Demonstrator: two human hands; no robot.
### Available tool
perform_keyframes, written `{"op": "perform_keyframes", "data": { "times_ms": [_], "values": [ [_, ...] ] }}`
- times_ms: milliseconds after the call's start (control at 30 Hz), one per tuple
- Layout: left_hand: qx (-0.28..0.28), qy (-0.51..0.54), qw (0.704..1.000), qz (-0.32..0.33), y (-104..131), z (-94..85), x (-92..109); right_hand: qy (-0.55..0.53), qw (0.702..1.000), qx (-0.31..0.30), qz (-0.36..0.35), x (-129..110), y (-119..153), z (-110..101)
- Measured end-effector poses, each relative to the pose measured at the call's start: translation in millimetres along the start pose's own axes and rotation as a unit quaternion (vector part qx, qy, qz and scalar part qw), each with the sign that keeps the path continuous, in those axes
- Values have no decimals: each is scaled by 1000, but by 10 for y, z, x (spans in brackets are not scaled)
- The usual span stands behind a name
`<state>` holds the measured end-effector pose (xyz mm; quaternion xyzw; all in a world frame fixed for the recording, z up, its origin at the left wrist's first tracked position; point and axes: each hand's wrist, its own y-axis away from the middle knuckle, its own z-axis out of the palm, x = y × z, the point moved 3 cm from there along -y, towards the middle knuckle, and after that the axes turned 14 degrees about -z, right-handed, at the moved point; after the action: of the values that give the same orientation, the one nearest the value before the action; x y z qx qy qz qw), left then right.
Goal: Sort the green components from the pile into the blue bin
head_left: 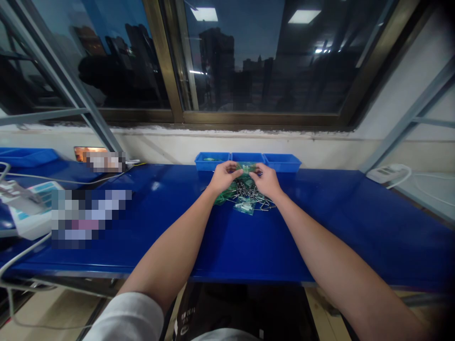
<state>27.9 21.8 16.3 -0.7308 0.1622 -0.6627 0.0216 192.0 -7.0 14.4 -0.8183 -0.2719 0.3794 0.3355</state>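
Note:
A small clear green plastic bag (246,167) is stretched between my two hands, above a pile of metal parts. My left hand (226,177) pinches its left side between thumb and fingers. On the other side my right hand (266,180) grips it the same way. Below lie many thin metal pins or screws (249,189), heaped on the blue table. Another small greenish bag (244,205) with pale pieces inside rests at the front of the heap. More green plastic (223,196) sits at the heap's left, partly behind my left hand.
Three joined blue bins (247,157) stand behind my hands against the wall; the left one has something green inside. On the blue table (163,237), a white device (31,208) with cables stands left. A power strip (386,174) lies right.

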Motion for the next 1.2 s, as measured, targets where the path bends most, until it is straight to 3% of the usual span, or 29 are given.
{"op": "perform_keyframes", "data": {
  "times_ms": [267, 600, 767, 900, 1100, 1200],
  "values": [
    [20, 11, 999, -25, 14, -8, 7, -15, 1000, -18, 20, 18, 9, 33],
    [173, -66, 982, -32, -42, -245, -72, -1, 998, -47, 37, 54, 34, 16],
    [240, -23, 970, -43, -90, -369, -106, 17, 998, -47, 24, 42, 30, 13],
    [228, 15, 973, -25, -132, -427, -71, 34, 998, -55, 13, 47, 38, 25],
    [205, 6, 972, -119, -120, -529, -124, 55, 996, -75, 2, 44, 44, 27],
    [211, -15, 968, -133, -126, -561, -172, 60, 995, -81, 4, 48, 43, 28]
  ]
}}
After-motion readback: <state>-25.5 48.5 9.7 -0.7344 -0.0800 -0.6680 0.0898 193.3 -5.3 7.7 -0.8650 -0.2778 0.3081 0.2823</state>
